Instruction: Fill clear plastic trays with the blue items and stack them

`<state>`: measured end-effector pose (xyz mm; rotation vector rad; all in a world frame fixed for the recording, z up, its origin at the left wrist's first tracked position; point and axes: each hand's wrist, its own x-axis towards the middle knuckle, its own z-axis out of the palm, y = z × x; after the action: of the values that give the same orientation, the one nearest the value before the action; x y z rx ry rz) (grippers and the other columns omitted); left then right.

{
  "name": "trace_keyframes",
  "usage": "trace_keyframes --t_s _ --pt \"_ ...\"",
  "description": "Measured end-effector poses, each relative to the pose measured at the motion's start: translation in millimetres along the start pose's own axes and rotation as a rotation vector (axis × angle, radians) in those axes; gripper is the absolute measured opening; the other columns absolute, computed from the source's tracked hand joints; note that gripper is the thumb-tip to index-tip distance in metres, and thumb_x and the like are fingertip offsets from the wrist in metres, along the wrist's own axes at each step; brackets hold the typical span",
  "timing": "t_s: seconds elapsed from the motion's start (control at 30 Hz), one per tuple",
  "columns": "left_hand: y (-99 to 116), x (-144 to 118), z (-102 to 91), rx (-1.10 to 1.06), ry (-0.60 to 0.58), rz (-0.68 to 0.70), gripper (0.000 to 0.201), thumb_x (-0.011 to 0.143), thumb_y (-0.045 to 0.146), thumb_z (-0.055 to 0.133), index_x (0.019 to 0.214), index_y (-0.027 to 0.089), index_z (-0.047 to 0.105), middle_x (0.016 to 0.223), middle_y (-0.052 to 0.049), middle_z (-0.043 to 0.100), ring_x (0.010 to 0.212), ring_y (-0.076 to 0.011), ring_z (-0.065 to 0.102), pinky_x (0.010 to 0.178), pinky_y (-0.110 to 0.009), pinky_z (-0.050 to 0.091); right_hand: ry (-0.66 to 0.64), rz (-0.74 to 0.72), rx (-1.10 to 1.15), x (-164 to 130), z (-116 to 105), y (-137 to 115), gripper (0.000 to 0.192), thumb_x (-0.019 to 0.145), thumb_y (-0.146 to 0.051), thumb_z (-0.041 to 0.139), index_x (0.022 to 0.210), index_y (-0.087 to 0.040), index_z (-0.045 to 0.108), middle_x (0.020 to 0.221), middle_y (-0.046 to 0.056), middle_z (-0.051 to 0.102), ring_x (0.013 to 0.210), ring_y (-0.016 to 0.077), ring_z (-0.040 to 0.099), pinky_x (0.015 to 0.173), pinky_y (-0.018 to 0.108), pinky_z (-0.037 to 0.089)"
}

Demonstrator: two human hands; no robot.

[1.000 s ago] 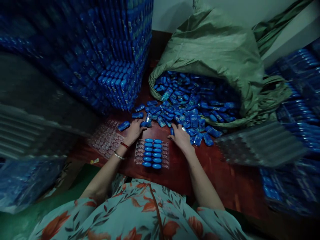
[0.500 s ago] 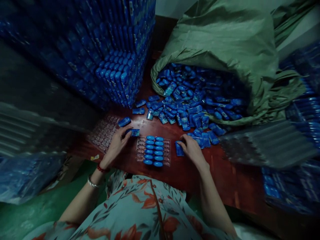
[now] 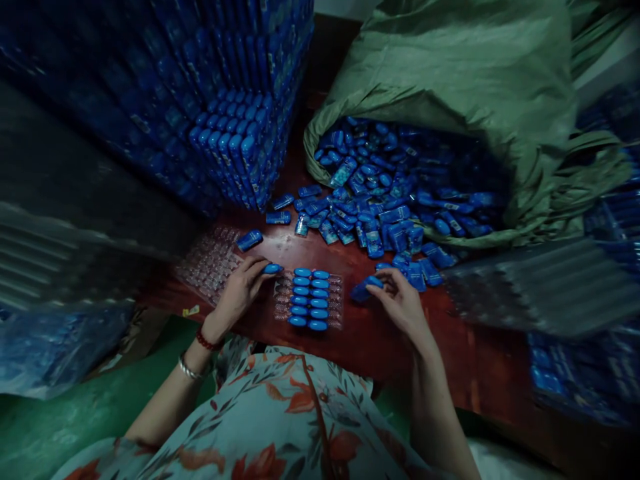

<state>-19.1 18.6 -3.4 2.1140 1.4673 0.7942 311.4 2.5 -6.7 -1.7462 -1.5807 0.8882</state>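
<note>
My left hand (image 3: 242, 287) pinches a small flat blue pack (image 3: 271, 269), its rounded oval edge facing up, left of a clear plastic tray (image 3: 336, 300). Two columns of blue packs (image 3: 301, 291) stand upright in that tray's middle, oval ends up. Right of the tray, my right hand (image 3: 403, 304) grips another blue pack (image 3: 367, 289) between thumb and fingers, tilted just above the red table. A loose pack (image 3: 249, 240) lies beyond my left hand. The printing on the packs is too small to read.
A green woven sack (image 3: 450, 60) spills a heap of blue packs (image 3: 373, 233) onto the red table (image 3: 450, 360). Tall stacks of packs (image 3: 235, 140) rise at back left. Clear trays (image 3: 210, 263) lie at left; grey ridged trays (image 3: 540, 287) stand at right.
Both hands have turned their packs from lying flat to tilted or on edge, lifting them slightly. The left hand moved slightly right; the right hand also shifted right. The tray's two columns look the same.
</note>
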Motion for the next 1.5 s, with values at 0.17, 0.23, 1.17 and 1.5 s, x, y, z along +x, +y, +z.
trace_keyframes --t_s 0.17,0.23,1.17,1.5 --pt "-2 -2 11.5 0.007 -0.04 0.075 0.029 0.091 0.019 0.041 0.116 0.018 0.054 0.093 -0.006 0.06 0.083 -0.0161 0.059 0.074 -0.027 0.05 0.105 -0.17 0.034 3 21 -11 0.026 0.084 -0.037 0.054 0.104 -0.021 0.058 0.098 0.005 0.064 0.086 0.0189 0.061 0.079 0.035 0.049" --pt "-5 -5 16.8 0.01 -0.052 0.121 0.032 0.09 0.014 0.039 0.119 0.018 0.052 0.095 -0.006 0.06 0.085 -0.0157 0.059 0.074 -0.027 0.05 0.062 -0.261 -0.045 4 28 -12 0.021 0.087 -0.032 0.05 0.103 -0.021 0.06 0.099 0.006 0.064 0.09 0.0197 0.06 0.084 0.036 0.048" --pt "-14 19 18.5 0.165 -0.266 0.332 0.046 0.084 0.001 0.033 0.124 0.019 0.047 0.1 -0.007 0.056 0.087 -0.0146 0.056 0.073 -0.024 0.05 -0.435 -0.365 -0.938 2 24 -63 0.046 0.083 -0.002 0.038 0.125 -0.021 0.047 0.106 0.01 0.054 0.098 0.0197 0.053 0.073 0.026 0.041" --pt "-14 31 15.8 0.233 -0.299 0.388 0.036 0.09 0.008 0.032 0.121 0.018 0.048 0.094 -0.007 0.054 0.086 -0.0157 0.053 0.076 -0.028 0.048 -0.39 -0.364 -1.036 2 33 -68 0.039 0.087 -0.005 0.037 0.12 -0.02 0.051 0.1 0.01 0.057 0.092 0.0207 0.055 0.074 0.028 0.04"
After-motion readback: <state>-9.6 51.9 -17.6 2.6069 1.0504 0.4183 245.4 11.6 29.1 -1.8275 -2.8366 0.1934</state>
